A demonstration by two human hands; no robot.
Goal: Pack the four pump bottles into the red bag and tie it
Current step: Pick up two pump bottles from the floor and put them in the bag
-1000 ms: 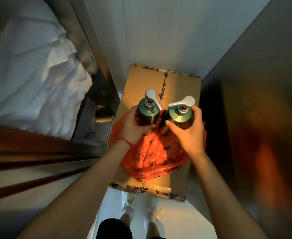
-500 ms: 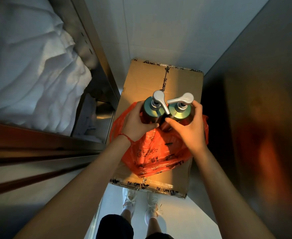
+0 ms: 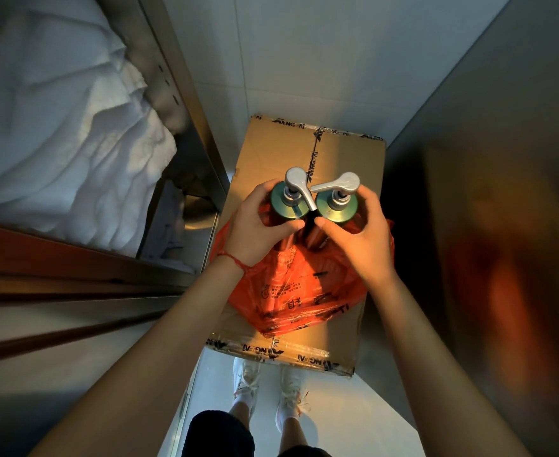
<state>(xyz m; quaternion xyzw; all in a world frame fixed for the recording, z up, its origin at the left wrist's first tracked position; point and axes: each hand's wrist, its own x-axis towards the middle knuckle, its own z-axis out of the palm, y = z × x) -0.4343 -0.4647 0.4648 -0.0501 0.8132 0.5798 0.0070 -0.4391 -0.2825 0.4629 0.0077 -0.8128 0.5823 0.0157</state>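
Note:
Two green pump bottles with silver pump heads stand upright side by side above the red bag (image 3: pixel 299 285), which lies crumpled on a cardboard box (image 3: pixel 347 159). My left hand (image 3: pixel 258 230) grips the left bottle (image 3: pixel 283 204) round its shoulder. My right hand (image 3: pixel 362 237) grips the right bottle (image 3: pixel 337 206) the same way. The two pump spouts cross between the bottles. The bottles' lower bodies are hidden by my hands and the bag. No other pump bottles are in view.
The box, sealed with printed tape, fills a narrow gap between a metal shelf frame (image 3: pixel 186 103) on the left and a dark metal wall (image 3: pixel 489 206) on the right. White bedding (image 3: pixel 67 133) sits on the shelf. My feet (image 3: pixel 268 387) stand on the pale floor below the box.
Both hands have brought the two bottles closer together, so the pump spouts now cross. The view has shifted slightly; the bag stays on the box.

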